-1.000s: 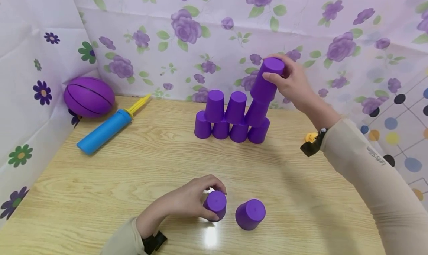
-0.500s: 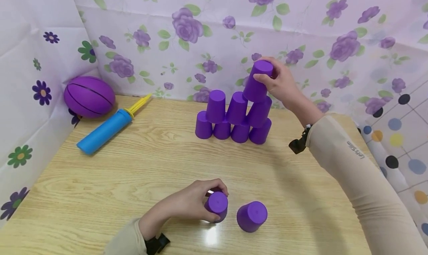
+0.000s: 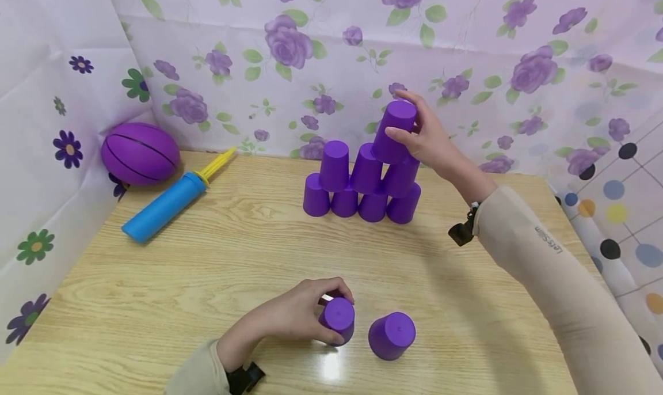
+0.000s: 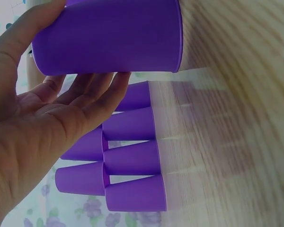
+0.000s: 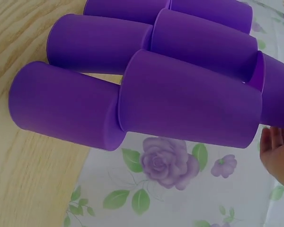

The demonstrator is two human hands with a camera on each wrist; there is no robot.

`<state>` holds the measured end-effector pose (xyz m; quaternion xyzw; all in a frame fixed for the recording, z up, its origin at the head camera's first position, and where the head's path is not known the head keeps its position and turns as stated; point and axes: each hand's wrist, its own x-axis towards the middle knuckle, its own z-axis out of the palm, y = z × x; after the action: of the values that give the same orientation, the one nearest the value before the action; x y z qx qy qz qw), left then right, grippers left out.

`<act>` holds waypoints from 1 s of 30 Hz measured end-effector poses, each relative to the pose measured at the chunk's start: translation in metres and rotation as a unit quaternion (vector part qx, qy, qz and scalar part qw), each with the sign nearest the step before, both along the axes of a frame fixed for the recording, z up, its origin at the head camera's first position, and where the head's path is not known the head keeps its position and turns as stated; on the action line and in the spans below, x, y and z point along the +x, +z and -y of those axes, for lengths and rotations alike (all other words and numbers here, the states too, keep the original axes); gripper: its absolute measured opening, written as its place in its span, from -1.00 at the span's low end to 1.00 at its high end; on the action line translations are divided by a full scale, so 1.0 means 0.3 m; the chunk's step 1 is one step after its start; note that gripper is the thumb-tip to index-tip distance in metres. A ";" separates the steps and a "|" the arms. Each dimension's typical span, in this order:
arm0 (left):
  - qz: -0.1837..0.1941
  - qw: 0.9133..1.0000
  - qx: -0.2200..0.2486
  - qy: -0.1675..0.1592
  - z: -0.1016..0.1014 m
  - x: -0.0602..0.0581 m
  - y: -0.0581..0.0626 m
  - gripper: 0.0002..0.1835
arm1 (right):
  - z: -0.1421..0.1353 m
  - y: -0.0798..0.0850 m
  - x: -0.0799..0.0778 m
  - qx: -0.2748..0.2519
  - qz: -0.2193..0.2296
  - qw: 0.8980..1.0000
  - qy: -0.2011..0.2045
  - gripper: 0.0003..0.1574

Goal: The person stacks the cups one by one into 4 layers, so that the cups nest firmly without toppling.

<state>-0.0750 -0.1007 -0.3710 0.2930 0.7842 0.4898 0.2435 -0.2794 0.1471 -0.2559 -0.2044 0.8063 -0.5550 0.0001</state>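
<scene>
Upside-down purple cups form a stack at the back of the table, with several in the bottom row [image 3: 316, 196] and three in the second row [image 3: 334, 166]. My right hand [image 3: 429, 135] grips another upside-down cup [image 3: 395, 127] over the middle and right cups of that second row. Its rim [image 5: 260, 71] is at their tops in the right wrist view; whether it rests on them I cannot tell. Near the front, my left hand [image 3: 295, 311] holds a cup [image 3: 339, 315] between thumb and fingers. Just right of it stands a separate upside-down cup [image 3: 392, 335].
A purple ball [image 3: 141, 154] with black lines sits in the back left corner. Beside it lies a blue pump [image 3: 164, 208] with a yellow end. Floral sheeting [image 3: 233, 67] hangs close behind the stack, and a dotted sheet [image 3: 621, 228] borders the table's right side.
The cup in my right hand has moved left and down, from above the right second-row cup to over the middle and right ones. My left hand stays around its cup with little movement.
</scene>
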 end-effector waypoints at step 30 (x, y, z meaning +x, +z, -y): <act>-0.176 0.928 0.137 0.298 -0.001 -0.134 0.308 -0.35 | -0.150 -0.227 0.469 0.066 -0.170 0.978 0.098 0.31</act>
<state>-0.1153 -0.1004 -0.2786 0.1575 0.7908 0.5832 -0.0982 -0.1387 0.1920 -0.3242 -0.3732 0.8054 -0.4553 -0.0688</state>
